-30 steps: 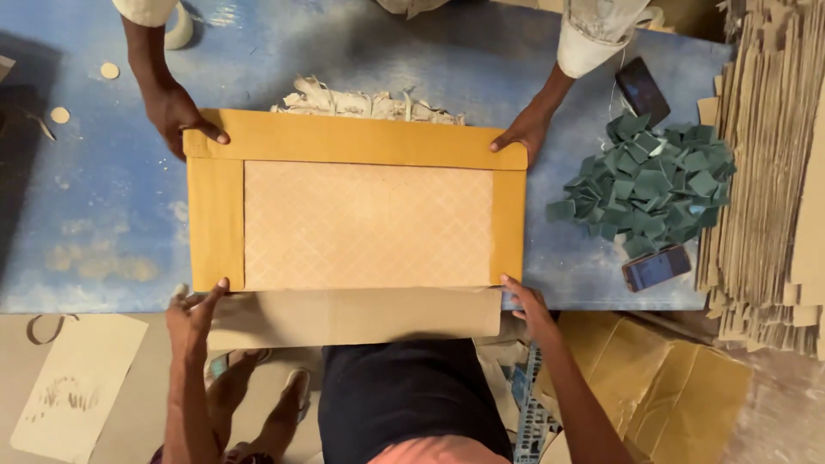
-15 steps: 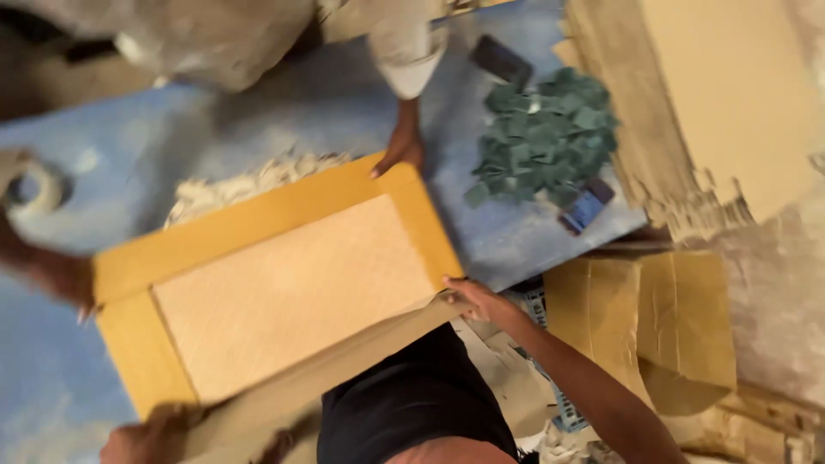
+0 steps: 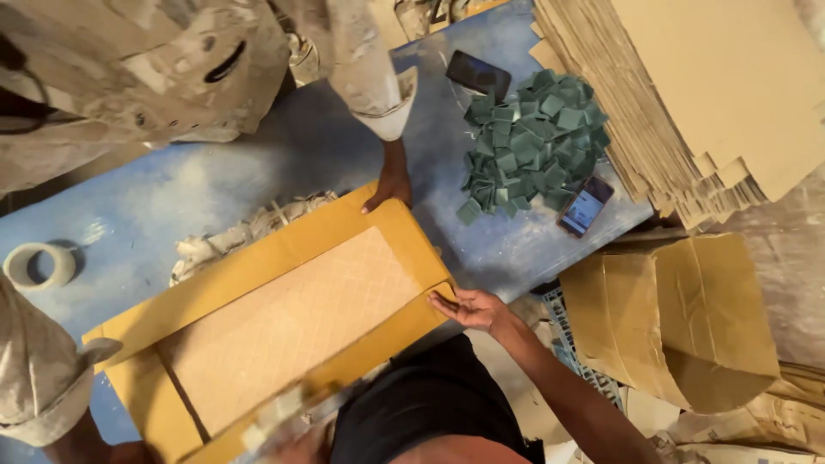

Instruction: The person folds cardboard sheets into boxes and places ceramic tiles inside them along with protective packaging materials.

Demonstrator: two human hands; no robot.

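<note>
- So the flat yellow-brown cardboard wrap [image 3: 284, 314] lies slanted across the dusty blue table [image 3: 215, 185], with its flaps turned in around a pale tan diamond-embossed panel [image 3: 288, 322]; the far flap and the right end flap look folded down, I'd say.
- Near flap looks only partly settled; the bottom of the frame is blurred there.
- Right hand [image 3: 468, 308] is open, fingers spread, fingertips resting on the wrap's near right corner.
- Left hand: can't tell, that corner is a smear.
- A co-worker's hand [image 3: 391, 187] in a dusty sleeve presses flat on the far corner.
- Room-wise: the right corner sits just at the table's near edge, and a pile of dark green square pieces [image 3: 528, 137] lies near on the right, with a stack of brown cardboard sheets [image 3: 687, 94] beyond.
- Scrap paper strips [image 3: 245, 232] touch the far edge; a tape roll [image 3: 39, 265] is well apart, left.
</note>
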